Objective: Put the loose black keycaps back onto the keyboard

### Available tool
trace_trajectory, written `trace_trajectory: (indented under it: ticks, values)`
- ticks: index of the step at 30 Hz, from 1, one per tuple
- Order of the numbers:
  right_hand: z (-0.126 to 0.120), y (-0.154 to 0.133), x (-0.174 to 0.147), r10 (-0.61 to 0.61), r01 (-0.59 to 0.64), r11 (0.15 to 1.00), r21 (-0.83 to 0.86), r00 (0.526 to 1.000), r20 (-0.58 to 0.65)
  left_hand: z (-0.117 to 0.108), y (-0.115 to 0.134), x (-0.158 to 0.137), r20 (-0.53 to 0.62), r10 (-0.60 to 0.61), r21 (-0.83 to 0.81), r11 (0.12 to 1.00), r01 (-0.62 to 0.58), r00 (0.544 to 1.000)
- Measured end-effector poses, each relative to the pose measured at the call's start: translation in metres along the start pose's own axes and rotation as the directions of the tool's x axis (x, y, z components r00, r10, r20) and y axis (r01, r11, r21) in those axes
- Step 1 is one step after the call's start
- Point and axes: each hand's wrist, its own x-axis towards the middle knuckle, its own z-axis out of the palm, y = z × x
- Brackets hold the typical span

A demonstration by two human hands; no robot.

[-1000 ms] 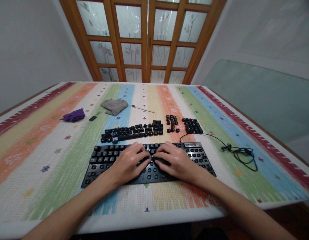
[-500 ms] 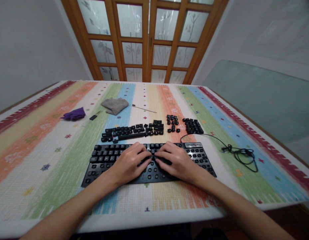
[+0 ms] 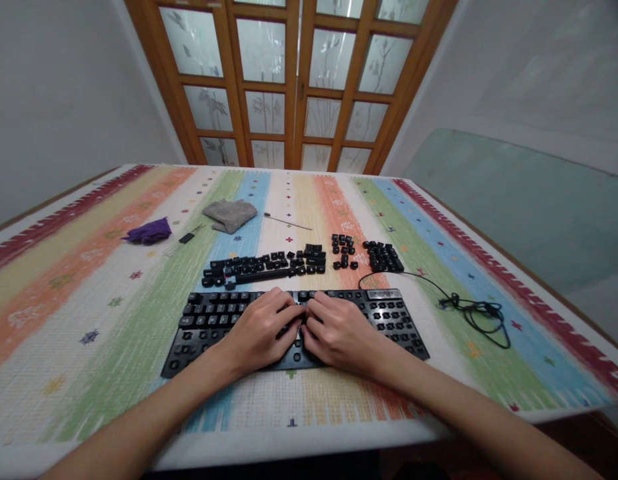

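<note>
A black computer keyboard (image 3: 193, 341) lies flat in front of me. Keycaps sit on its top rows at the left, while bare key sockets show along the lower rows and on the right-hand number block. My left hand (image 3: 263, 328) rests over the middle of the keyboard, thumb and forefinger bent together. Close against it, my right hand (image 3: 341, 328) has its fingers curled, with the fingertips meeting those of the left. Whatever lies between the fingertips is hidden. Behind the keyboard are loose black keycaps (image 3: 316, 259) in rows, including a long space bar (image 3: 261, 276).
More loose keycaps (image 3: 383, 257) lie at the back right. The coiled cable (image 3: 489, 310) rests right of the keyboard. Farther back are a grey cloth (image 3: 230, 215), a purple cloth (image 3: 149, 231), a thin dark-tipped rod (image 3: 289, 221) and a small black-handled tool (image 3: 187, 237).
My right hand has moved slightly left, and its fingers have curled in tighter against the left hand's fingertips. My left hand stays nearly in place. The view has shifted slightly.
</note>
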Motion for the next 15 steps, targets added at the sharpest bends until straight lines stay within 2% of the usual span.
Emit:
trace_trajectory:
  ticks: [4, 8, 12, 15]
  values:
    - [-0.001, -0.002, 0.001, -0.006, 0.003, 0.999, 0.035, 0.995, 0.095, -0.001, 0.000, 0.000, 0.011, -0.020, 0.015, 1.000, 0.020, 1.000]
    - [-0.005, 0.004, -0.001, 0.001, -0.009, 0.997, 0.072, 0.993, 0.118, -0.001, -0.001, 0.000, 0.002, -0.005, 0.008, 1.000, 0.005, 1.000]
    - [-0.011, 0.027, 0.006, 0.060, -0.069, 0.983, 0.168, 0.997, 0.058, 0.000, -0.001, -0.001, 0.009, 0.014, 0.012, 1.000, -0.014, 1.000]
    - [-0.013, 0.057, 0.021, 0.214, -0.203, 0.957, 0.205, 0.976, -0.033, 0.001, -0.001, -0.003, 0.033, 0.058, 0.040, 0.997, -0.059, 0.998]
